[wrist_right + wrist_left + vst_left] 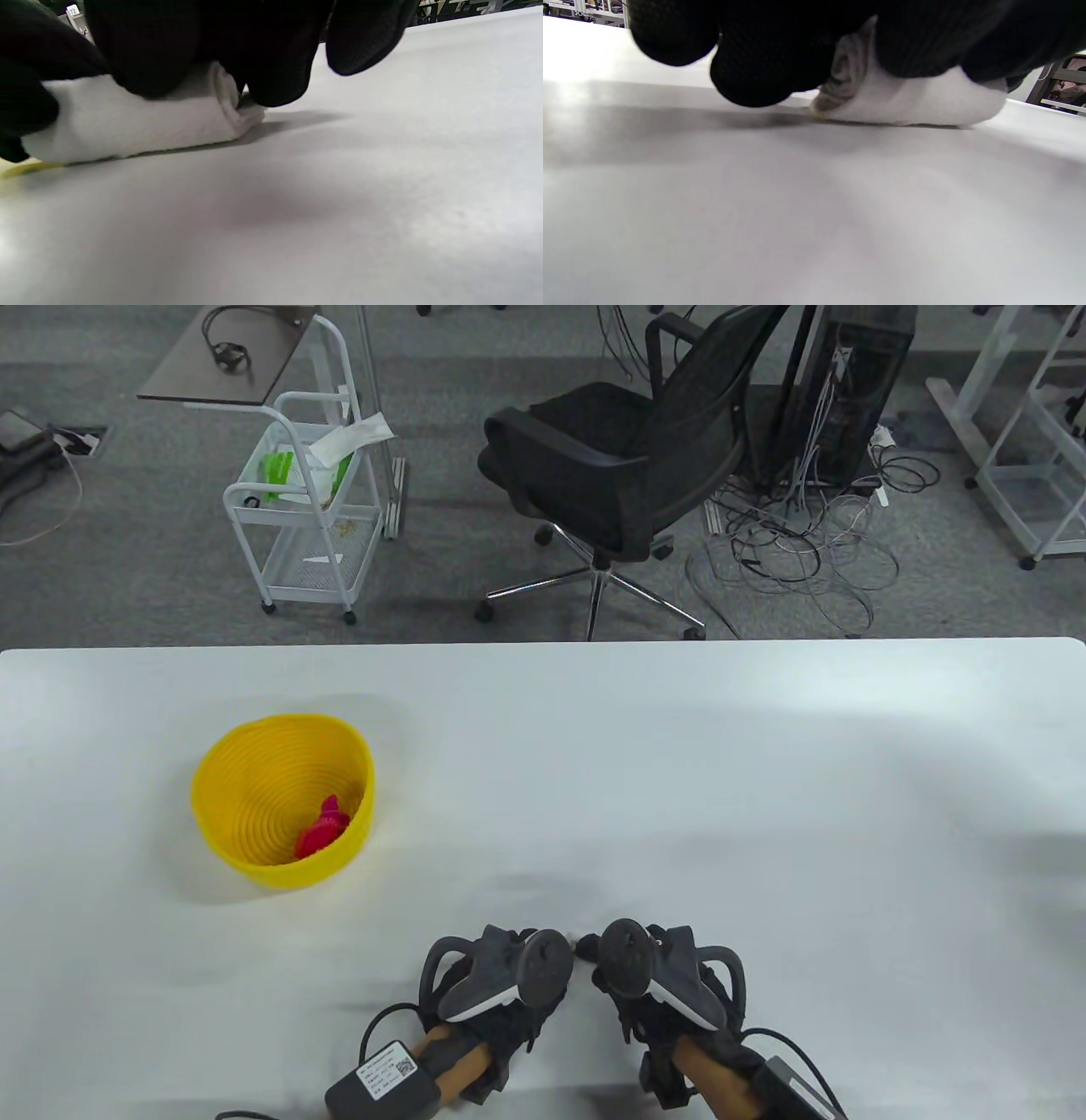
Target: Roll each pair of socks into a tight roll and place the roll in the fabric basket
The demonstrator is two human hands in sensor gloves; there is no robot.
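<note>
Gloved fingers (pixel 755 63) of both hands are curled over a white sock roll (pixel 916 101), gripped on the worktop (pixel 764 780), long axis left-right. Only the table view shows the yellow basket (pixel 212 806), well apart.

An office or lab space is showing here: grey carpet is running under a black swivel chair (pixel 594 466), a computer tower (pixel 848 381) trailing tangled cables (pixel 797 543), and a white wire trolley (pixel 305 517).

White sock roll (pixel 908 101) lies on table (pink roll (pixel 321 833) in yellow basket (pixel 254 763))
</note>
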